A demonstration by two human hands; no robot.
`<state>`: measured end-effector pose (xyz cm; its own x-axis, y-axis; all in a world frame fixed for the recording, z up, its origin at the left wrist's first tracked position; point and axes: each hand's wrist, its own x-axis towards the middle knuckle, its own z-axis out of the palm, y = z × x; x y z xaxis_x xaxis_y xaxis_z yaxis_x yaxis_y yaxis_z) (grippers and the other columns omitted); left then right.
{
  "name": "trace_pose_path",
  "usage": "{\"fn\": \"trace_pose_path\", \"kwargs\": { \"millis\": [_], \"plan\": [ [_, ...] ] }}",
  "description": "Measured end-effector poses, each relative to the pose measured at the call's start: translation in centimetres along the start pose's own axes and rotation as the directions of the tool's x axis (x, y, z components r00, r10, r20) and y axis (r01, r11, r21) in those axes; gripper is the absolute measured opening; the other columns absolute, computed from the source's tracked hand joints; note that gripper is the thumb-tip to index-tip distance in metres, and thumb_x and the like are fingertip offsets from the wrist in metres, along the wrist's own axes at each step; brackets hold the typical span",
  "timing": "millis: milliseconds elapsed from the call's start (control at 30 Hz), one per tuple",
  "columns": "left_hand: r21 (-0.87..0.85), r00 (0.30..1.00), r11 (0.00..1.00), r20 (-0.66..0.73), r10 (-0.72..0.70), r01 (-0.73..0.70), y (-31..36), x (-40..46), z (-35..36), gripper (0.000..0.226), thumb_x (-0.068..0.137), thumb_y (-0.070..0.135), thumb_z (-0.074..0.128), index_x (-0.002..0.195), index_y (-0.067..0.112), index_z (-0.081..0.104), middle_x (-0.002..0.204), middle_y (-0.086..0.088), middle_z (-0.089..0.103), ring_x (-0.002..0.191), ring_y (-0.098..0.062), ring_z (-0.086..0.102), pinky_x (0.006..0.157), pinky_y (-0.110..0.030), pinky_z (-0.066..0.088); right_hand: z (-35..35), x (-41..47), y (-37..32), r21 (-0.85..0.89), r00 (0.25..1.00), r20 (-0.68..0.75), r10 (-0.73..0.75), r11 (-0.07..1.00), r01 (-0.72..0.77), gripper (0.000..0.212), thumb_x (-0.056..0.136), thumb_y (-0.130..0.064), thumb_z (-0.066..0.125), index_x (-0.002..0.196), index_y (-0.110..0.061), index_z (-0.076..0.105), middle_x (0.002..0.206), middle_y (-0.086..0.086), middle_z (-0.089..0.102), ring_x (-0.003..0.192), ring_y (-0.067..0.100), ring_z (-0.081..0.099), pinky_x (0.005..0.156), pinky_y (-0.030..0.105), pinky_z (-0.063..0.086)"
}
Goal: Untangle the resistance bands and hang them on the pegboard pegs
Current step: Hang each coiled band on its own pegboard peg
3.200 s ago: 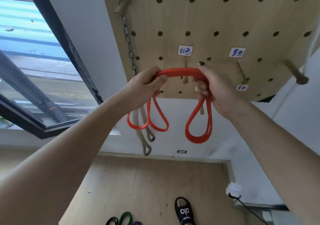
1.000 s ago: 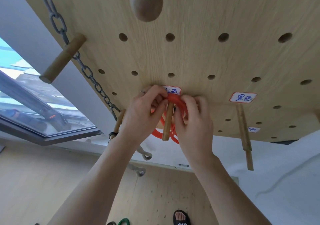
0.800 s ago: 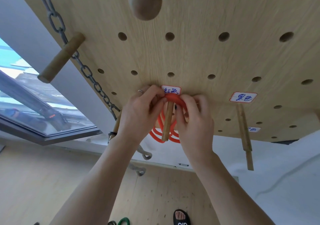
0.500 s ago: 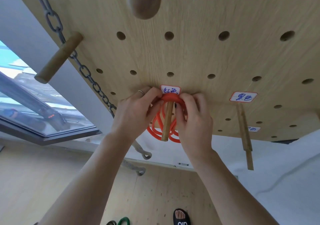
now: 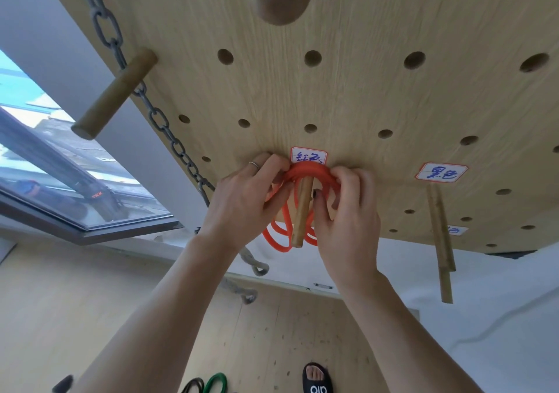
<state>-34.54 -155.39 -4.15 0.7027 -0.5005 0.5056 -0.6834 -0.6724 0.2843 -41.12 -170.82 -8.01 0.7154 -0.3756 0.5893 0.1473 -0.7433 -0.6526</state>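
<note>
pegboard point(image 5: 348, 96): tilted overhead, pegs projecting | red band point(image 5: 305, 171): looped over peg point(image 5: 301, 211) below handwritten blue label point(image 5: 308, 156), coils hung behind | left hand point(image 5: 242, 208), right hand point(image 5: 348, 223): band pinched either side so it is seated at peg root | slipper point(image 5: 317, 382): "olo" printed

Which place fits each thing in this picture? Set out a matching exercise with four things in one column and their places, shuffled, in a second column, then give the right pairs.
Things
1. red band
2. metal chain
3. green band
4. black sandal

Places
A. on a foot at the bottom edge
B. looped over the wooden peg between both hands
C. lying on the floor at the bottom edge
D. hanging down the pegboard's left side

Pairs: 1-B, 2-D, 3-C, 4-A
</note>
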Motion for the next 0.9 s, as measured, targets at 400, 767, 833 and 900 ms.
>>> {"fn": "trace_pose_path", "kwargs": {
  "millis": [400, 767, 833, 900],
  "plan": [
    [-0.013, 1.000, 1.000, -0.006, 0.005, -0.005, -0.2, 0.1, 0.0, 0.018, 0.103, 0.033, 0.049, 0.105, 0.018, 0.060, 0.093, 0.006, 0.062, 0.068, -0.017, 0.061, 0.053, -0.029, 0.048, 0.2, 0.3, -0.4, -0.050, 0.999, -0.051, -0.006, 0.999, 0.003, 0.010, 0.098, -0.006, 0.063, 0.108, -0.004, 0.064, 0.101, 0.013, 0.056, 0.070, 0.019, 0.055, 0.055, 0.030, 0.047],
    [-0.087, 0.997, 0.996, 0.077, -0.029, 0.036, -2.3, -1.6, 0.9, 0.036, 0.083, 0.036, 0.073, 0.101, 0.019, 0.048, 0.093, 0.002, 0.060, 0.073, -0.030, 0.061, 0.056, -0.038, 0.051, 2.0, -4.6, -2.0, 0.018, 0.964, -0.061, 0.258, 0.966, -0.257, 0.012, 0.086, -0.013, 0.066, 0.095, -0.007, 0.060, 0.089, -0.002, 0.056, 0.070, 0.015, 0.054, 0.059, 0.029, 0.044],
    [-0.017, 0.998, 0.999, 0.051, -0.032, 0.032, -2.6, -2.0, 1.5, 0.043, 0.079, 0.042, 0.078, 0.097, 0.015, 0.049, 0.089, -0.001, 0.061, 0.068, -0.031, 0.061, 0.058, -0.030, 0.041, 3.2, -5.3, -2.4, 0.034, 0.948, -0.074, 0.311, 0.950, -0.309, 0.007, 0.087, -0.009, 0.066, 0.094, -0.007, 0.065, 0.081, -0.010, 0.056, 0.071, 0.009, 0.057, 0.060, 0.024, 0.045],
    [0.063, 0.998, 0.996, 0.007, -0.069, 0.069, -2.5, -2.1, 2.2, 0.049, 0.074, 0.048, 0.081, 0.093, 0.013, 0.052, 0.086, -0.001, 0.063, 0.065, -0.028, 0.061, 0.060, -0.027, 0.033, 4.1, -5.1, -3.1, 0.019, 0.939, -0.103, 0.328, 0.944, -0.328, 0.012, 0.085, 0.005, 0.070, 0.094, -0.003, 0.067, 0.079, -0.015, 0.055, 0.074, -0.002, 0.054, 0.067, 0.006, 0.043]
  ]
}}
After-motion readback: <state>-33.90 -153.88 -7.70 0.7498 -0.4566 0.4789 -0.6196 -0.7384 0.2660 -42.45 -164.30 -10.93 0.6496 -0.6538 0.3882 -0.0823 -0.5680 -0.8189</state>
